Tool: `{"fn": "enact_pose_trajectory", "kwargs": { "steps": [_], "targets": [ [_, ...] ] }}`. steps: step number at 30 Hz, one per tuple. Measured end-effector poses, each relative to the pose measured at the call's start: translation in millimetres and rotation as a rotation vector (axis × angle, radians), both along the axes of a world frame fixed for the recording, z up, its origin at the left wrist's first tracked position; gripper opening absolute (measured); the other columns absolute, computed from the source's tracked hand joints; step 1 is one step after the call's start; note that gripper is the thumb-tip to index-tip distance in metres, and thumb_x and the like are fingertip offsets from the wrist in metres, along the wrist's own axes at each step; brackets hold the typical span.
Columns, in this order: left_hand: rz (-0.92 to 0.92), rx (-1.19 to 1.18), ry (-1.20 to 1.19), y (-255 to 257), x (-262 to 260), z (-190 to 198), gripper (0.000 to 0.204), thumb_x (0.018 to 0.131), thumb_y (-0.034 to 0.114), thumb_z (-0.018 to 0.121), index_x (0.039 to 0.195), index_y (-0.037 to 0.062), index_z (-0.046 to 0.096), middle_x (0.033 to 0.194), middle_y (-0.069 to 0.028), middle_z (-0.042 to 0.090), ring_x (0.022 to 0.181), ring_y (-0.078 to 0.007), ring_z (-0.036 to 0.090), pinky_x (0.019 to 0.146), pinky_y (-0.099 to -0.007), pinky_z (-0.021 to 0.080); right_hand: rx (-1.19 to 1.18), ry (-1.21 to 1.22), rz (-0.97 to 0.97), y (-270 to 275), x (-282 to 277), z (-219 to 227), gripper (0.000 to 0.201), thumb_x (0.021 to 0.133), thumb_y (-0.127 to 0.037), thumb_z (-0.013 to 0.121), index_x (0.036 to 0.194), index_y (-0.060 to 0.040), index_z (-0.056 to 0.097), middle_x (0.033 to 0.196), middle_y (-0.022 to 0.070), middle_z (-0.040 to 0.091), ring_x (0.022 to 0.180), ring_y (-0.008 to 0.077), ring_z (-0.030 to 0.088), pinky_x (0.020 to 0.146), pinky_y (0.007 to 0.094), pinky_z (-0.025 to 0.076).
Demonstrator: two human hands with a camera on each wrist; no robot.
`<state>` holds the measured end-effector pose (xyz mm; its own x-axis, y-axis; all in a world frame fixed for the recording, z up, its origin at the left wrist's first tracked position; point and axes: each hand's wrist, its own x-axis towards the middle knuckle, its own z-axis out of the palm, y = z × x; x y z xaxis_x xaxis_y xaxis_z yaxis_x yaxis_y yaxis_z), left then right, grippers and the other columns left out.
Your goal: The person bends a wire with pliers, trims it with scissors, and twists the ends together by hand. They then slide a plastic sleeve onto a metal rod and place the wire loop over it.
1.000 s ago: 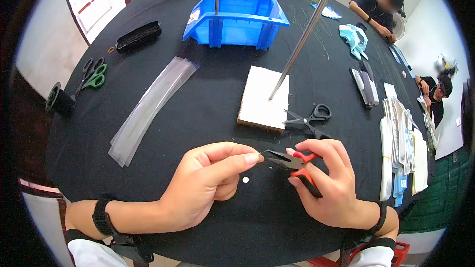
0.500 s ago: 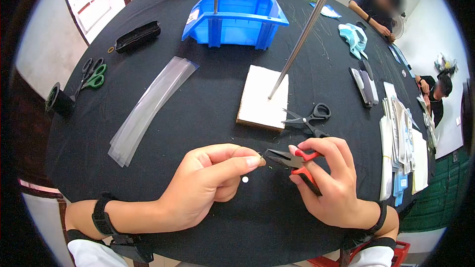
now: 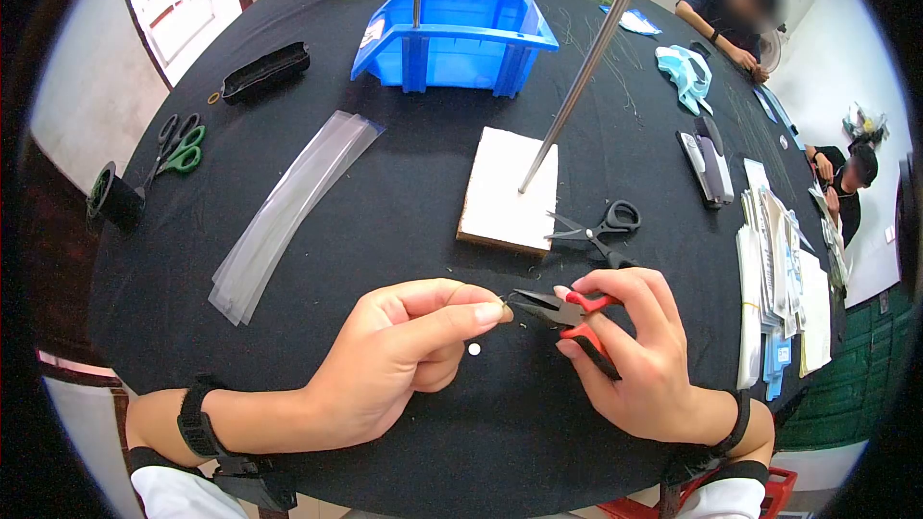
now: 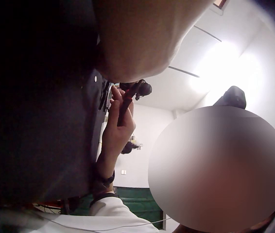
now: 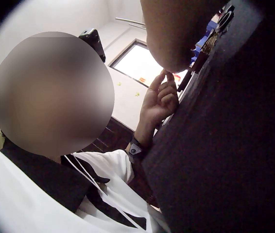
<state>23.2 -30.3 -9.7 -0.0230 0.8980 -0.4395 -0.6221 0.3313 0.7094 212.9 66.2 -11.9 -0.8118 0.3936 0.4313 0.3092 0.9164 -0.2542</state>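
In the head view my left hand (image 3: 409, 356) pinches a thin, dark, wire-like strand (image 3: 511, 297) between thumb and index finger. Most of the strand is hidden by the fingertips. Facing it, my right hand (image 3: 639, 351) grips needle-nose pliers (image 3: 558, 308) by their red handles. The plier tips point left, right beside the strand where it sticks out. A small white disc (image 3: 474, 350) lies on the black cloth below the left fingertips. In the left wrist view the right hand (image 4: 119, 121) shows holding the pliers; the right wrist view shows the left hand (image 5: 160, 102) pinching.
Beyond the hands are black scissors (image 3: 606, 231) and a white block (image 3: 514, 183) with a metal rod rising from it. Clear plastic strips (image 3: 288, 221) lie left. A blue bin (image 3: 461, 48) stands behind; a stapler (image 3: 709, 163) and stacked packets (image 3: 769, 279) lie right.
The plier tips drew slightly away from the left fingertips half a second ago and are now back close beside the strand. The left hand has stayed almost still.
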Motion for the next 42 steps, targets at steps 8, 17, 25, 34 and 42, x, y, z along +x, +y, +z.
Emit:
{"fn": "enact_pose_trajectory", "kwargs": {
  "steps": [8,17,25,34,42],
  "targets": [
    [-0.009,-0.004,-0.008,-0.5,-0.3,-1.8,0.014,0.084,0.012,0.058,0.092,0.0005,0.057,0.054,0.005,0.04,0.041,-0.003,0.028,0.04,-0.0213,0.018,-0.031,-0.019,0.061,-0.7,0.1,3.5,0.034,0.056,-0.001,0.07,0.09,0.0021,0.063,0.096,0.0112,0.053,0.083,0.0273,0.051,0.07,0.0361,0.043],
    [-0.013,0.001,0.003,-0.6,-0.7,-0.3,0.014,0.084,0.012,0.058,0.091,0.001,0.058,0.054,0.0052,0.04,0.041,-0.0031,0.027,0.04,-0.0212,0.018,0.027,0.035,0.002,0.0,0.7,0.9,0.028,0.057,-0.01,0.072,0.082,-0.0008,0.062,0.095,0.008,0.053,0.084,0.0249,0.051,0.071,0.036,0.041],
    [-0.008,0.014,-0.011,-0.6,-1.6,-1.4,0.014,0.084,0.013,0.058,0.091,0.0007,0.058,0.053,0.0054,0.039,0.041,-0.003,0.027,0.04,-0.0212,0.018,0.015,0.016,0.007,0.8,1.2,0.0,0.027,0.058,-0.009,0.072,0.08,0.0008,0.061,0.095,0.0088,0.052,0.084,0.0255,0.051,0.07,0.0365,0.04],
    [-0.023,0.011,-0.016,0.0,-1.4,-1.5,0.013,0.084,0.013,0.057,0.089,0.001,0.058,0.052,0.0056,0.037,0.04,-0.0032,0.026,0.04,-0.0214,0.018,0.003,0.02,0.025,0.9,1.9,-0.3,0.024,0.059,-0.009,0.072,0.078,0.0007,0.06,0.094,0.0092,0.052,0.082,0.0256,0.051,0.068,0.0353,0.042],
    [-0.016,0.037,0.024,-0.3,-0.9,-2.8,0.013,0.084,0.013,0.058,0.089,0.0007,0.058,0.052,0.0056,0.038,0.04,-0.0028,0.027,0.039,-0.0212,0.017,-0.002,0.037,0.067,2.0,2.0,-2.1,0.024,0.058,-0.008,0.071,0.078,0.0006,0.06,0.09,0.0082,0.054,0.076,0.024,0.052,0.064,0.0329,0.043]
  ]
}}
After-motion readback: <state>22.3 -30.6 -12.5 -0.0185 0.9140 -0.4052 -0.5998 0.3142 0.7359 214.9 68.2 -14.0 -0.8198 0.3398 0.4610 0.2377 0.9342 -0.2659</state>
